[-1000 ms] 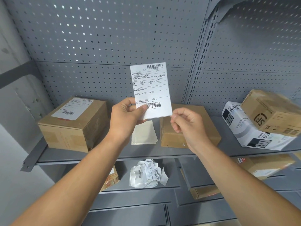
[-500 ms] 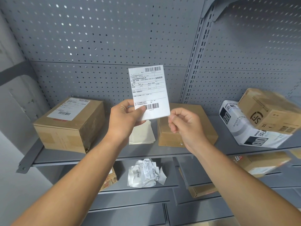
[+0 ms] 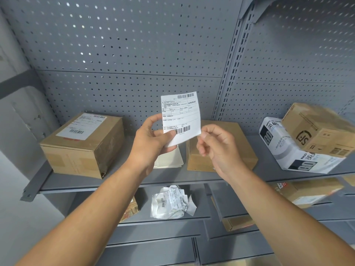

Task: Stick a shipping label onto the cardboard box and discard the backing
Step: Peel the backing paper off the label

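Observation:
A white shipping label [image 3: 180, 114] with two barcodes is held upright in front of the pegboard. My left hand [image 3: 151, 139] grips its lower left corner, thumb across the lower barcode. My right hand [image 3: 217, 143] pinches the label's lower right corner with fingertips. Directly behind my hands, a flat unlabelled cardboard box [image 3: 238, 139] lies on the grey shelf [image 3: 134, 181]. Whether the backing has separated from the label cannot be told.
A labelled cardboard box [image 3: 82, 144] stands at the shelf's left. Cream backing sheets [image 3: 171, 160] lie between the two boxes. At right, a white printed package [image 3: 292, 148] carries a tilted carton [image 3: 318, 129]. Crumpled labels [image 3: 171, 204] and more boxes sit on the lower shelf.
The label has sunk slightly and tilted. My right hand's fingertips have shifted onto the label's lower right corner. The view has tipped a little upward.

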Tool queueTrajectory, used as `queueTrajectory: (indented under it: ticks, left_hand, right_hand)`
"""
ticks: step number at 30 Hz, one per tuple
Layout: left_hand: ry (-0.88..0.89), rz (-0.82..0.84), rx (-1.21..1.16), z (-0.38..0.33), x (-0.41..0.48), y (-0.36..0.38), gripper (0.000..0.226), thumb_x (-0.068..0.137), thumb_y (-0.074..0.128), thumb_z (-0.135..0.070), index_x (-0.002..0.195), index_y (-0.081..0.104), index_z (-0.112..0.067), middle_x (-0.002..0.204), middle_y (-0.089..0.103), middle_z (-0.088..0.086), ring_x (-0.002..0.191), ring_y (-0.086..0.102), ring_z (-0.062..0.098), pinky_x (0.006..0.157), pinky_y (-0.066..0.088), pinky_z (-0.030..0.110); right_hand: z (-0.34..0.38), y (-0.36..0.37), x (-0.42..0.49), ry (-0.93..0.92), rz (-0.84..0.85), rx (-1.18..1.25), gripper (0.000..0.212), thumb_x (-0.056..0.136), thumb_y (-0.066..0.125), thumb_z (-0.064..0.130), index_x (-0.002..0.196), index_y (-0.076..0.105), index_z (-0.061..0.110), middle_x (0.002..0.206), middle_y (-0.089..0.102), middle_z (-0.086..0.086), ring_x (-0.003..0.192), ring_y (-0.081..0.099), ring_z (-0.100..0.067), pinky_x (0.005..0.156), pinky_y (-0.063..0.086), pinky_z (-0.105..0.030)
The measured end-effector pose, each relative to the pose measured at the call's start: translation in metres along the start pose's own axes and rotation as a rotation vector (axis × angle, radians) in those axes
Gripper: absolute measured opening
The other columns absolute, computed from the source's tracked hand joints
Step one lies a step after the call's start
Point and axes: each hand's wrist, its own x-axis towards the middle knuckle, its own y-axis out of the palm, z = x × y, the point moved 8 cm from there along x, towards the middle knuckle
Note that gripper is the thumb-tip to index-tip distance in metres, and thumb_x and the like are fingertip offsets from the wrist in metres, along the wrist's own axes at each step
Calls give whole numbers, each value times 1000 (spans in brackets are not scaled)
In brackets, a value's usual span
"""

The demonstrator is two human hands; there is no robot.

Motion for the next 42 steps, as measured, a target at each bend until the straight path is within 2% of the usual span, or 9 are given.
queueTrajectory:
  ticks: [4,7,13,18,21,24,28,32,42]
  left_hand:
    - [34,-48,69,3,2,-7,61,89,76,-6,142,48,-20,100,80,1,92,75,16,75,61,31]
    - [197,-166,492,-12,-1,-15,69,84,83,-26,144,48,-26,132,63,-9,116,60,8,97,47,26]
    - [403,87,421,-36,-34,26,34,90,75,-13,119,65,-28,89,77,-4,79,70,18,77,57,36]
    - [382,80,395,-31,-38,30,24,85,81,-21,107,72,-23,87,79,-2,76,75,25,78,61,51]
    - [371,63,419,-30,-37,27,11,85,82,-18,95,77,-18,84,78,-2,72,74,25,75,63,48]
    - [399,54,459,-32,-37,25,2,89,79,-18,89,78,-16,75,77,-3,69,74,22,71,64,45]
    - [492,25,588,-33,-39,23,10,93,73,-20,83,77,-19,68,74,-7,62,71,13,63,60,34]
    - [657,-44,765,-42,-47,25,13,95,70,-17,82,70,-14,71,69,-11,61,62,0,57,43,13]
    - [777,-169,992,-48,-43,19,10,96,58,-25,90,63,-18,88,54,-21,96,54,16,69,53,39]
  right_hand:
    - [-2,0,0,4,-22,-14,9,87,58,11,80,62,15,59,57,-1,49,45,-16,49,40,-24]
    - [-1,-3,1,-14,-80,-56,12,85,57,8,77,61,15,57,56,0,46,45,-15,48,40,-23]
    - [10,3,-4,-148,-72,-298,25,93,60,-1,77,62,19,64,64,-5,55,63,-12,54,50,-23]
    - [22,19,-12,-285,-24,-358,14,85,69,22,76,61,29,74,68,5,71,69,-16,63,55,-34]
    - [23,21,-11,-293,-12,-385,14,87,71,16,78,63,24,78,71,-2,74,74,-26,59,56,-41]
    - [22,20,-11,-284,-26,-438,13,88,68,8,80,64,18,73,64,9,53,57,-8,52,44,-25]
    - [19,21,-12,-275,0,-465,11,85,66,3,82,65,13,77,65,7,61,59,-5,58,48,-21]
    - [16,20,-13,-262,-9,-482,19,84,65,-8,81,64,11,79,65,8,69,58,-2,63,45,-11]
    - [16,1,-8,-251,-127,-487,10,80,63,8,77,62,18,81,70,-7,79,67,-28,66,53,-25]
